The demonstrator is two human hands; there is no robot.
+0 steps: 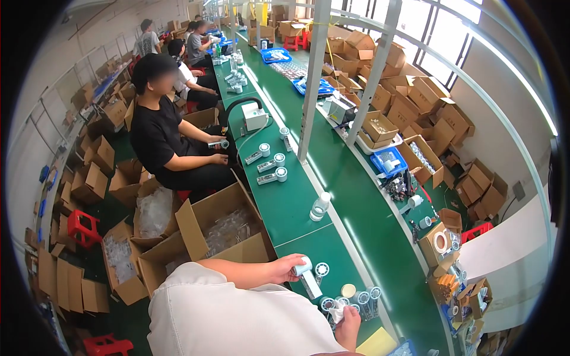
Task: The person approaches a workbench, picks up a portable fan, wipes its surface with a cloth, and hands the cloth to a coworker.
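Observation:
My left hand (286, 270) is closed around the round head of a white handheld fan (310, 283), whose flat handle points down and to the right over the green bench. A crumpled white cloth or tissue (338, 311) is pinched in my right hand (349, 325), lower and further right. Just beyond the held fan lies another handheld fan (322, 270). Several more fans (373, 293) are grouped around my right hand, partly hidden by it and the cloth. A small round container with a cream-coloured top (348, 290) stands among them.
A clear bottle (320, 206) stands further up the bench (291, 225), with several fans (273, 175) and a white box with a black hose (255, 117) beyond. A co-worker (160, 130) sits at left, holding a fan. Open cartons (222, 216) border the bench; a conveyor (368, 219) runs alongside.

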